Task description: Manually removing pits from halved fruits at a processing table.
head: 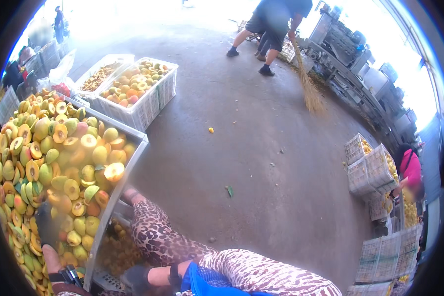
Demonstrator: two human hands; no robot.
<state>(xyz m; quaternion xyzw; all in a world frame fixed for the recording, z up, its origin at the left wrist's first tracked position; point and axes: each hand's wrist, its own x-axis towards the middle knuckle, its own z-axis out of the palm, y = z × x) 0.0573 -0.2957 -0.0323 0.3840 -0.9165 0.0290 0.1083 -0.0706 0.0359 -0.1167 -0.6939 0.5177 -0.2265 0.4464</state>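
Many halved and whole peach-like fruits (59,177) fill a large pale crate (107,207) at the left. My left hand (49,225), in a dark glove, reaches onto the fruit; its fingers are blurred, and whether it grips a piece does not show. My right hand (135,277), also in a dark glove, is low beside the crate's near side, close to a blue container (207,283); its fingers are not clear. Under the crate's edge, more fruit (118,248) lies in shadow. Strapped to my left wrist is a small dark device (70,275).
Beyond stand a crate of fruit (148,103) and a tray of small pieces (100,76). One person sweeps with a straw broom (307,81) near machinery (340,51). At right, a person in pink (410,170) works by stacked crates (370,177). A leaf (229,191) lies on the floor.
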